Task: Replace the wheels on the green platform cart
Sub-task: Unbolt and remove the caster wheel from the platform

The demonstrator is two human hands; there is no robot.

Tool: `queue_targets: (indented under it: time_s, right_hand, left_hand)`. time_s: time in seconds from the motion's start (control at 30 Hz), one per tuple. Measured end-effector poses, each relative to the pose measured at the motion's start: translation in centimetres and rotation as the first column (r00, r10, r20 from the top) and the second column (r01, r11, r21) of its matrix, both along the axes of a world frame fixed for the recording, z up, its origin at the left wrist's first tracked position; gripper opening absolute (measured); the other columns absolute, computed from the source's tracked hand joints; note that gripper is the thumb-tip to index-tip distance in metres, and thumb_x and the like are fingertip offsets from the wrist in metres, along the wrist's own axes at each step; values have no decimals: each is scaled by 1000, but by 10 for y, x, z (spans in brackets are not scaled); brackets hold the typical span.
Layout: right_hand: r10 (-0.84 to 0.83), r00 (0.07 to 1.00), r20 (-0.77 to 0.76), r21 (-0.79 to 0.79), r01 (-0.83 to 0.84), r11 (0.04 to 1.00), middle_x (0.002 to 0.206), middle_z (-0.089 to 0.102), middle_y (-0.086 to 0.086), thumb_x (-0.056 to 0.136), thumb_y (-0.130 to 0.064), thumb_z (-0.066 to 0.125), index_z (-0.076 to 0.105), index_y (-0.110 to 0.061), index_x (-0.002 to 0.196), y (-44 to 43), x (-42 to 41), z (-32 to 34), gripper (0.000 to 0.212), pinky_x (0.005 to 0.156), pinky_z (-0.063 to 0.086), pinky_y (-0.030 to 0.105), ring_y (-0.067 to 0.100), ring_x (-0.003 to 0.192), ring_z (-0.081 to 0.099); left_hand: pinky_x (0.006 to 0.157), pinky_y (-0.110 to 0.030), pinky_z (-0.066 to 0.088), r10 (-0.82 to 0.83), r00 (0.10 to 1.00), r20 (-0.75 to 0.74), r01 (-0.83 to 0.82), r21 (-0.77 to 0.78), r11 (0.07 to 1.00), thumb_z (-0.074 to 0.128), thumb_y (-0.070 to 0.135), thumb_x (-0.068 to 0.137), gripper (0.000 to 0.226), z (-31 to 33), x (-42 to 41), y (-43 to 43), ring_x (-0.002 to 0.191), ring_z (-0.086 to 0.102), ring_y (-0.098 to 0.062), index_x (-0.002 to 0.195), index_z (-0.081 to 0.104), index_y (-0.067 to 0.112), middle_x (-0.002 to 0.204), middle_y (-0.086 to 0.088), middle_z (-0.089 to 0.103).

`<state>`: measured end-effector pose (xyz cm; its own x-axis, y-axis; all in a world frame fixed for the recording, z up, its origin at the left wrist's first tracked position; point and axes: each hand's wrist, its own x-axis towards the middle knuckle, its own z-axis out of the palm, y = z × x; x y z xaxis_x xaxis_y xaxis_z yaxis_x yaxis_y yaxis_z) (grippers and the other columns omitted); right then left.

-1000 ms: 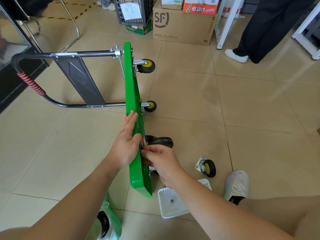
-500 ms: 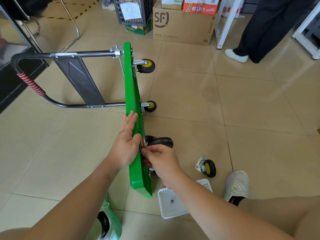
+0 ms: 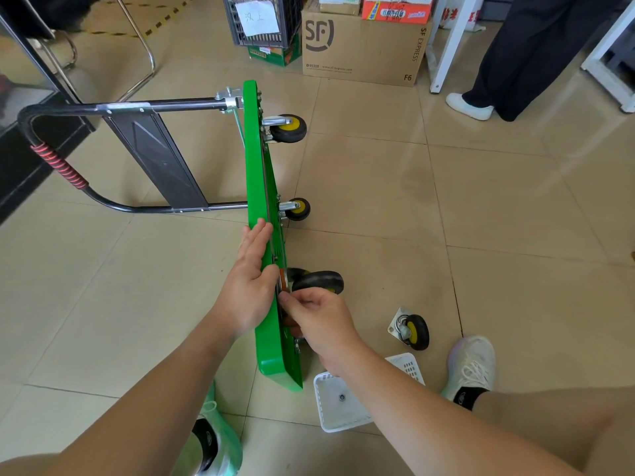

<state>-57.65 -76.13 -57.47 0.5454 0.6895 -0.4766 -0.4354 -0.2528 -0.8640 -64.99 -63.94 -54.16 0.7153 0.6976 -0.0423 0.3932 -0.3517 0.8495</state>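
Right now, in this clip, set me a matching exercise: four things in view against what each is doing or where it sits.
Things:
1. left hand
2. right hand
3. loose caster
4. white basket

States:
A. lies detached, apart from the green platform cart
B. holds one small round part
C. fingers curled at the base of the mounted caster
D. presses flat against the cart's deck, which stands on edge

Pairs: 1-D, 2-C, 3-A, 4-B.

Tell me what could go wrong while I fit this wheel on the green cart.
The green flat platform cart stands on its edge, steadied by the flat left hand; it may tip. The right hand pinches a small hidden part beside the black rubber wheel; it could drop and roll away.
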Motion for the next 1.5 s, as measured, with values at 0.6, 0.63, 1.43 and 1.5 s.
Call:
queue_targets:
  time_s: [0.6,0.63,1.43,1.5]
  right_hand:
    - [-26,999,43,-6,27,1000,82,79,1,89,-22,78,71,-17,88,2,-3,-2,8,64,53,22,11,73,72]
    - [-22,998,60,-8,22,1000,82,78,0,89,-19,77,71,-18,87,2,-3,-2,6,64,53,22,9,73,71]
    - [-29,999,32,6,29,1000,88,79,3,90,-19,77,72,-14,96,1,-4,2,9,78,59,32,16,82,73]
    - [-17,998,62,-12,18,1000,86,79,1,91,-23,76,73,-15,95,1,-4,3,9,73,58,30,14,79,73]
  left_hand:
    - [101,9,-2,5,1000,2,-5,-7,1000,43,-5,99,70,5,0,-3,151,-3,4,162,25,22,164,17,14]
    - [101,10,-2,6,1000,4,-6,-8,1000,43,-5,99,70,5,0,-3,150,-3,5,162,25,22,164,18,14]
    - [101,10,-3,4,1000,-8,-4,-2,1000,43,-4,99,70,3,-1,-1,149,-4,5,162,24,22,158,23,12]
    - [99,11,-3,4,1000,-11,-4,-2,1000,43,-3,100,70,4,-2,-2,148,-4,6,162,23,23,160,22,13]
